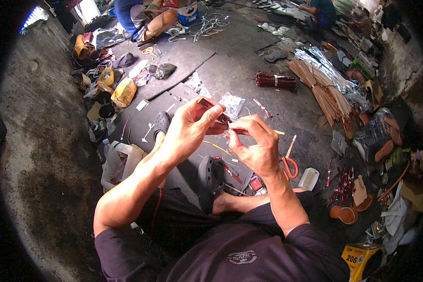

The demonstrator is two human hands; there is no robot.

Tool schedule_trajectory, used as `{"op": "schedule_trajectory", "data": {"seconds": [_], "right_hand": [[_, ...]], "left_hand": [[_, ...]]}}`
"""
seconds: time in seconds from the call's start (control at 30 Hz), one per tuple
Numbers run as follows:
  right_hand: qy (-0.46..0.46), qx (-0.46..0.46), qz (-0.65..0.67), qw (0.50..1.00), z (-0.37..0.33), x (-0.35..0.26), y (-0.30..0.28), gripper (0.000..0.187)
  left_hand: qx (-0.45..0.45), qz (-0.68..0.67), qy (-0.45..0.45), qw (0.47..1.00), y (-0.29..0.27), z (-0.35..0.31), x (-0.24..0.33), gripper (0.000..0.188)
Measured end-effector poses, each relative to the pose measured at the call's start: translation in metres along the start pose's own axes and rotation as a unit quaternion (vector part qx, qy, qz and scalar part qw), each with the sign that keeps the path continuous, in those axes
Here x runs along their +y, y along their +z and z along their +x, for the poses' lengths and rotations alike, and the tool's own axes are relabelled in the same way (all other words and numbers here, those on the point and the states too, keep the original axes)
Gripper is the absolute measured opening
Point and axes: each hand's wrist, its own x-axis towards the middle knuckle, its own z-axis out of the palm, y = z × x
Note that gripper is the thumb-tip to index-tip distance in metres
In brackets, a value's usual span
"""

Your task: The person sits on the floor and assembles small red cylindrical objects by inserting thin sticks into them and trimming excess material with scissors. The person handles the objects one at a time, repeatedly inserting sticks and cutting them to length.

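My left hand (189,126) is closed round a glossy dark red strap (223,119), which looks thin and narrow. The far end of that strap pokes out above the left thumb. At its nearer end, the right hand (259,146) pinches with thumb and forefinger, and the fingertips of both hands almost meet. A small pale bit shows at the right fingertips, too small to name. Beyond the hands lies a clear plastic bag (232,104) on the dark floor mat. Orange-handled scissors (291,167) lie just right of my right wrist.
A tied bundle of dark red straps (273,81) lies ahead, with tan strips (320,90) to its right. A white tray (309,179) sits by my right knee. A cut-open white jug (123,164) stands at left. Another person (143,21) sits at the far left.
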Motion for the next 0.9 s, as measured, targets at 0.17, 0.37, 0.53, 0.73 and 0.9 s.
{"op": "schedule_trajectory", "data": {"seconds": [0.17,0.37,0.53,0.73,0.9], "right_hand": [[0.007,0.004,-0.003,1.0,0.002,0.003,0.004,0.02],[0.083,0.013,0.058,0.995,0.003,0.0,0.007,0.015],[0.133,0.001,0.094,0.987,-0.001,0.005,0.011,0.015],[0.075,0.021,0.064,0.995,0.007,-0.015,0.008,0.02],[-0.011,0.034,-0.017,0.999,0.006,-0.014,0.001,0.026]], "left_hand": [[0.01,0.024,0.057,0.998,0.002,0.0,-0.003,0.024],[0.022,0.236,0.184,0.954,0.008,-0.011,0.004,0.018],[0.026,0.282,0.216,0.935,0.007,-0.012,-0.002,0.02],[0.046,0.148,0.124,0.98,0.004,-0.015,0.005,0.023],[0.0,0.045,0.038,0.998,-0.002,-0.01,0.006,0.028]]}}
